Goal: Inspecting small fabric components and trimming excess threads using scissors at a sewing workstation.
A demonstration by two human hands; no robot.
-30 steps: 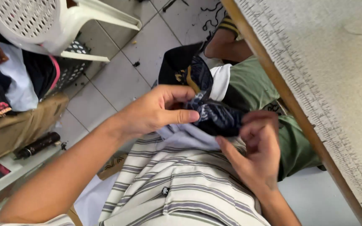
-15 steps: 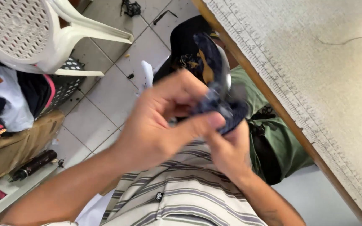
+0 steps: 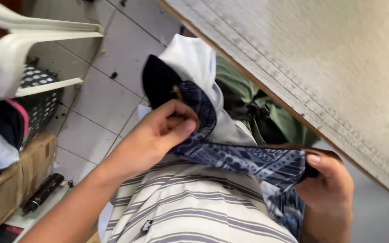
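A patterned navy fabric strip [image 3: 248, 159] stretches taut, its long axis running between the left hand [image 3: 158, 135] and right hand [image 3: 327, 184], each pinching an end beside the desk [image 3: 320, 67].

The person wears a striped shirt [image 3: 190, 211], pale cream with grey-violet bands running across it and a small dark tag near the lower hem. Both forearms are bare, with no sleeves, watch or rings visible on either hand.

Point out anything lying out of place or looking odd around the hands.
A black cylindrical object lies loose on the tiled floor beside a cardboard box. Otherwise nothing stands out: both hands hold the patterned blue fabric strip stretched between them.
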